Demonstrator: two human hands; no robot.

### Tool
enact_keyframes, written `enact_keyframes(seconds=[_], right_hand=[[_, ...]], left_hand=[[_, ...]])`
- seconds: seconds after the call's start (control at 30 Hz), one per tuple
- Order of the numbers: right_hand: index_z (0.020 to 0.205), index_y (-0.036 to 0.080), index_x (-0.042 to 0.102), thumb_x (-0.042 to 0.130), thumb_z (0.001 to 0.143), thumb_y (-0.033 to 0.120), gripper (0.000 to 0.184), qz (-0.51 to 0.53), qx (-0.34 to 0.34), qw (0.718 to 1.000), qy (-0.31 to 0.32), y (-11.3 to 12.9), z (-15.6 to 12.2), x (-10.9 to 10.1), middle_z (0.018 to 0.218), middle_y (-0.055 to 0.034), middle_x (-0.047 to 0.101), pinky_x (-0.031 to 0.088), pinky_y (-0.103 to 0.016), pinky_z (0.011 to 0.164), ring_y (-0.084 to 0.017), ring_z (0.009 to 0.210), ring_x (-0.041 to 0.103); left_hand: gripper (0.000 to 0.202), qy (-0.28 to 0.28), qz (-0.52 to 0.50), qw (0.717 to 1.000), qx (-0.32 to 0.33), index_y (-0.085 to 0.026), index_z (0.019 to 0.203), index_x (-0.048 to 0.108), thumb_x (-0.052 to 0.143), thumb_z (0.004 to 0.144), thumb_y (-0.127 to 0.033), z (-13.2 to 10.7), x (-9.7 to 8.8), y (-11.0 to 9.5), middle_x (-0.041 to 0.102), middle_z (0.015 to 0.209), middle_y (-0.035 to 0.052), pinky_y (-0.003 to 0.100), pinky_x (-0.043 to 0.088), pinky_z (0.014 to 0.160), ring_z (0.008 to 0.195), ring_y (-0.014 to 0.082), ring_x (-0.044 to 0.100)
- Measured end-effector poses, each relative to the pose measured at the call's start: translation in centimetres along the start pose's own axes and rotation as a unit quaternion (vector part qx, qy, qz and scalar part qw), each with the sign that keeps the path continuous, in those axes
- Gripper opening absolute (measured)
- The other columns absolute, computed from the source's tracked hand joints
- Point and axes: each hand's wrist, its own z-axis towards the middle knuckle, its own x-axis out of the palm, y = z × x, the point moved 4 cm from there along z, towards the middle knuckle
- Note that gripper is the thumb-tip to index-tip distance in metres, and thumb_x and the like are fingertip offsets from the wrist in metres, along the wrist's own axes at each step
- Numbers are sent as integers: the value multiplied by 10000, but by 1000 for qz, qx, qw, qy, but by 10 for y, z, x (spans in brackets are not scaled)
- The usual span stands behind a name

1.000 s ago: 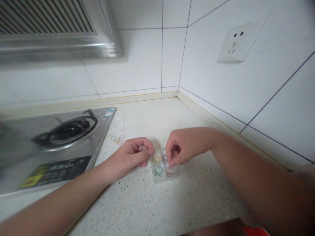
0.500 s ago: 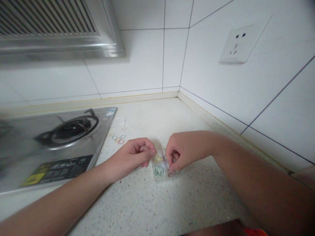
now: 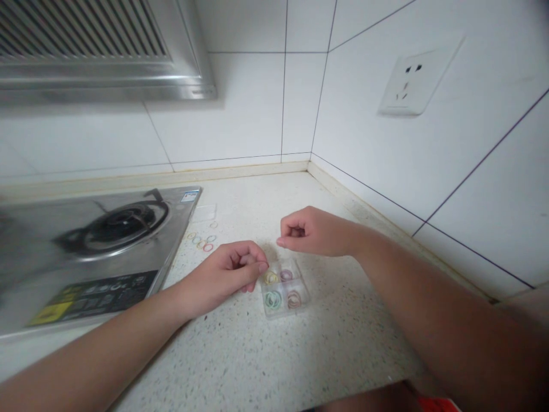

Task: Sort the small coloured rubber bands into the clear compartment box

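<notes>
A clear plastic box (image 3: pixel 284 313) with several compartments stands on the counter. In it lie small yellow rings (image 3: pixel 271 277), purple rings (image 3: pixel 286 276), green rings (image 3: pixel 273 300) and brownish-pink rings (image 3: pixel 294 299), which look like elastic hair ties. At the box's far left corner is my left hand (image 3: pixel 238 268), thumb and forefinger pinched together; what they hold, if anything, is too small to make out. My right hand (image 3: pixel 300 230) hovers beyond the box, apart from it, fingers curled into a pinch. Nothing shows clearly between its fingertips.
Several loose coloured rings (image 3: pixel 208 248) lie on the speckled counter (image 3: pixel 223 355), left of my left hand. Behind them is a flat clear plastic piece (image 3: pixel 203 213). A gas stove (image 3: pixel 128 223) stands at left under a range hood (image 3: pixel 107 86). Tiled walls meet behind.
My right hand has lifted out of the near right compartment and moved up and away beyond the box, uncovering the brownish-pink and purple rings. My left hand stays almost in place.
</notes>
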Motion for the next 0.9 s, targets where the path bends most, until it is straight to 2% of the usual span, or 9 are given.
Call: enact_keyframes(seconds=[0.07, 0.13, 0.37, 0.5, 0.6, 0.7, 0.83, 0.9], right_hand=[[722, 161, 607, 580, 900, 361, 269, -77, -4, 995, -59, -8, 2, -4, 606, 33, 528, 281, -246, 560, -79, 555, 415], [738, 161, 643, 588, 894, 341, 245, -148, -5, 986, -80, -15, 4, -4, 618, 20, 562, 271, -262, 584, -84, 562, 430], [811, 159, 678, 557, 910, 338, 237, -125, 2, 990, -65, -32, 8, 3, 649, 9, 596, 285, -251, 581, -93, 580, 470], [794, 168, 667, 545, 911, 359, 255, -124, 15, 990, -66, -39, 9, 2, 622, 18, 577, 286, -255, 577, -96, 567, 458], [789, 173, 669, 542, 908, 363, 258, -124, 20, 990, -58, -40, 9, 2, 623, 13, 587, 284, -258, 570, -99, 567, 462], [794, 174, 682, 546, 900, 349, 245, -133, 23, 990, -48, -38, 9, 2, 647, 2, 613, 287, -260, 573, -103, 579, 478], [807, 180, 690, 541, 899, 346, 242, -144, 19, 988, -44, -33, 7, 2, 657, -6, 632, 288, -263, 578, -108, 582, 489], [806, 179, 691, 538, 898, 342, 242, -149, 12, 988, -42, -31, 7, 2, 662, -12, 639, 288, -265, 583, -110, 584, 491]], left_hand=[[166, 0, 11, 1000, 2, -170, 865, 600, 602, 921, -326, -1, 0, 0, 504, 556, -75, 191, 254, 467, 482, 63, 363], [161, 9, 22, 1000, 8, -171, 870, 601, 604, 921, -324, -1, 1, 2, 503, 568, -73, 194, 267, 480, 500, 68, 381], [181, 28, 111, 993, 40, -173, 894, 618, 583, 936, -346, -3, 3, 6, 484, 615, -60, 227, 310, 537, 573, 95, 411], [190, 0, 251, 964, 89, -183, 901, 638, 532, 954, -331, -3, -9, -2, 482, 643, -49, 231, 315, 543, 585, 102, 418], [186, -69, 362, 922, 114, -197, 938, 655, 514, 954, -317, -2, -33, -8, 580, 702, -24, 237, 354, 577, 615, 112, 487], [210, -176, 437, 876, 101, -204, 985, 671, 537, 941, -360, -1, -68, -11, 630, 727, -7, 248, 369, 592, 617, 127, 532], [281, -333, 454, 823, 74, -199, 982, 674, 510, 949, -424, -8, -118, -13, 649, 709, 2, 254, 380, 586, 607, 144, 559], [291, -347, 500, 792, 49, -202, 976, 684, 511, 939, -433, -11, -134, -13, 662, 713, 9, 258, 373, 576, 597, 152, 565]])
